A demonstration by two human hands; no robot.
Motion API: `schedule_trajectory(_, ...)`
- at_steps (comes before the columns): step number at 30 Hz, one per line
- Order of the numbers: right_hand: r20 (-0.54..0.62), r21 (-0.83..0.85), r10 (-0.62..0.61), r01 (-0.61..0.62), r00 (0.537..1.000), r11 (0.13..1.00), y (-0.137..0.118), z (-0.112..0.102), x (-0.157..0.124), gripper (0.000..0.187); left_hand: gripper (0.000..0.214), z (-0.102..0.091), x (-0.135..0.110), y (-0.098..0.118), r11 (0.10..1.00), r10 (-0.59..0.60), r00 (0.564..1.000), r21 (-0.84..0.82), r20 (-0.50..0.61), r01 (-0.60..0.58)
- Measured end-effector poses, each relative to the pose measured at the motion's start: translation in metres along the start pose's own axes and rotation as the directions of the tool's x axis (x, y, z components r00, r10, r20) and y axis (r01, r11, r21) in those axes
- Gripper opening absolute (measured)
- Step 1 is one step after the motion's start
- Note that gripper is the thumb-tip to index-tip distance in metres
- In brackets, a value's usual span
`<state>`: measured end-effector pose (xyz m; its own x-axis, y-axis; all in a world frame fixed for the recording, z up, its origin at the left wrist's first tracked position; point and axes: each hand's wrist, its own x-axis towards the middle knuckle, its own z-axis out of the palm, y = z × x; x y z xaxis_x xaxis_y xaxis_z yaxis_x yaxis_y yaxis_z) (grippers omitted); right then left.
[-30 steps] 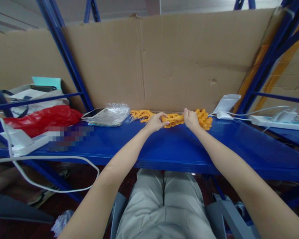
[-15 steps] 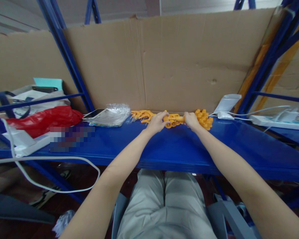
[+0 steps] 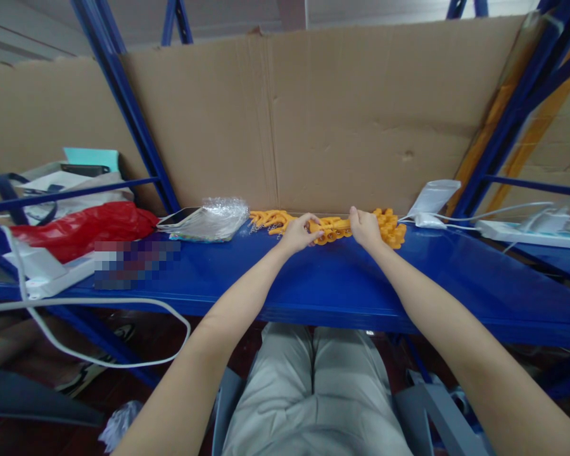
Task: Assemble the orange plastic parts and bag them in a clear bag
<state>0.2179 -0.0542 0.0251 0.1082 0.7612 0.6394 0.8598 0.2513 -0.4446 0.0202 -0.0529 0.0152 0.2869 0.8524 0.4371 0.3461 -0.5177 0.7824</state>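
Note:
Small orange plastic pieces lie in a row at the back of the blue shelf. My left hand (image 3: 298, 235) curls its thumb and fingers around the left end of an orange plastic piece (image 3: 331, 225). The right end of this piece goes into my right hand (image 3: 365, 228), which is closed with the thumb up. Just below and behind it are several round orange parts (image 3: 331, 237) with ring-shaped ends. Left of my left hand lie curved orange pieces (image 3: 274, 220) with small metal chains. An orange cluster of knobbly parts (image 3: 390, 227) sits beside my right hand.
A phone (image 3: 179, 216) and a clear plastic bag (image 3: 218, 221) lie to the left, near a red bag (image 3: 90, 229). A white power strip (image 3: 532, 233) with cables is at right. Cardboard (image 3: 342, 120) closes off the back of the blue shelf (image 3: 332, 285).
My left hand has shifted slightly left, with its fingers curled wider. The right hand has turned a little and its thumb now points up.

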Motion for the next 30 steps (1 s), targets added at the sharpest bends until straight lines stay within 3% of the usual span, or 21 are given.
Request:
schedule_trajectory(7,0.025,-0.025,0.022,-0.021,0.999,0.999,0.004,0.006,0.005,0.058,0.024,-0.004,-0.001,0.002,0.977,0.078,0.997,0.199,-0.013,-0.074)
schedule_trajectory(16,0.117,-0.05,0.116,-0.111,0.986,0.993,0.001,0.004,0.007,0.044,0.021,-0.007,-0.003,0.007,0.89,0.199,0.98,0.418,0.003,-0.182)
schedule_trajectory(22,0.096,0.052,0.132,-0.138,0.987,0.989,0.004,0.006,0.006,0.049,0.02,-0.006,-0.003,0.008,0.86,0.28,0.96,0.449,-0.018,-0.243)
schedule_trajectory(27,0.117,0.226,0.132,-0.155,0.984,0.962,0.007,0.01,0.005,0.064,0.017,-0.008,-0.001,0.001,0.896,0.236,0.972,0.387,0.003,-0.218)
schedule_trajectory(30,0.201,0.376,0.187,-0.251,0.962,0.892,0.005,0.01,0.004,0.07,0.019,-0.01,0.001,-0.006,0.91,0.189,0.982,0.379,-0.018,-0.168)
